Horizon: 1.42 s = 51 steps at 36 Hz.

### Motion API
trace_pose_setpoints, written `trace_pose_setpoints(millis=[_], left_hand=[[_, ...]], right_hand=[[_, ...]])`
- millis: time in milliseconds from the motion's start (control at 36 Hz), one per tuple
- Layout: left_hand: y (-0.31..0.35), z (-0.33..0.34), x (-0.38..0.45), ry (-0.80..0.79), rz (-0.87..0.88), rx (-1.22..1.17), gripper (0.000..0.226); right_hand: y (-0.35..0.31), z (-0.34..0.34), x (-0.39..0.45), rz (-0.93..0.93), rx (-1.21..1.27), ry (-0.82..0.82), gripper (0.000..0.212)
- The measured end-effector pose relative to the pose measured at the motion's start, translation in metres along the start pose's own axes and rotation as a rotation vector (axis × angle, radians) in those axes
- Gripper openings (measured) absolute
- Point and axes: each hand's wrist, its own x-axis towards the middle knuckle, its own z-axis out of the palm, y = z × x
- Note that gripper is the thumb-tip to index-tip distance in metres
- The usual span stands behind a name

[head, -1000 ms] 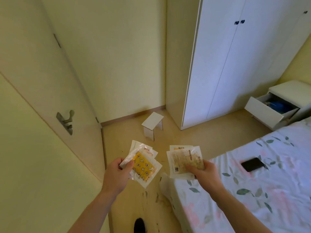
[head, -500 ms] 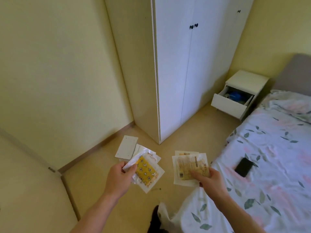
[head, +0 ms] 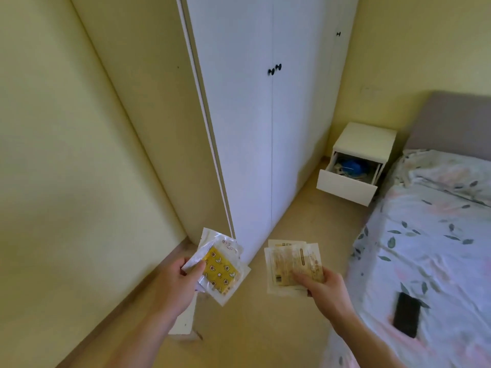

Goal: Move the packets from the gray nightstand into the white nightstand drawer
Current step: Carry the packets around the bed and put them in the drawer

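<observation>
Head view takes in the tall white wardrobe (head: 265, 115) rising straight beyond both hands, its doors closed. Off to the right of the right hand's hold lies the bed (head: 425, 248) with a leaf-patterned sheet, and a dark phone (head: 406, 314) rests on it just to the right of that wrist. Farther ahead and to the right of the held packets stands the white nightstand (head: 364, 140), between the wardrobe and the bed; its drawer (head: 346, 187) is pulled out, with something blue and other small items inside that I cannot make out. The right hand (head: 322, 286) pinches a fanned stack of pale beige packets (head: 291, 264), thumb on top, fingers beneath. Beside it, apart, the left hand (head: 176, 281) grips a second bunch, the top one a yellow patterned packet (head: 220, 272) in a clear wrapper, thumb pressed on its near edge. Both bunches hang over the floor, well short of the drawer.
</observation>
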Motion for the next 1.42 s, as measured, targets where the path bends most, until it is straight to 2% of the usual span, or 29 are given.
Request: trace_pose_setpoints(millis=[194,444,528,778,944,1111,1417], left_hand=[[0.048,0.077,0.121,-0.213,0.031,0.027,0.016],[0.147,0.188,0.273,-0.41,0.206,0.079,0.022],[0.18,0.23,0.32,-0.509,0.234,0.116,0.022],[0.254,0.35,0.408,-0.648,0.272,0.18,0.02],[0.298,0.438,0.468,-0.657,0.27,0.212,0.02],[0.351,0.513,0.524,-0.629,0.224,0.208,0.02],[0.422,0.61,0.626,-0.546,0.134,0.215,0.021]], right_hand=[[-0.016,-0.04,0.081,0.066,0.053,0.207,0.023],[-0.055,-0.094,0.191,0.124,0.135,0.539,0.018],[-0.066,-0.107,0.228,0.105,0.161,0.612,0.012],[-0.071,-0.165,0.316,0.177,0.216,0.723,0.012],[-0.077,-0.232,0.405,0.225,0.245,0.739,0.017],[-0.102,-0.309,0.499,0.261,0.196,0.694,0.01],[-0.156,-0.416,0.675,0.279,0.09,0.607,0.011]])
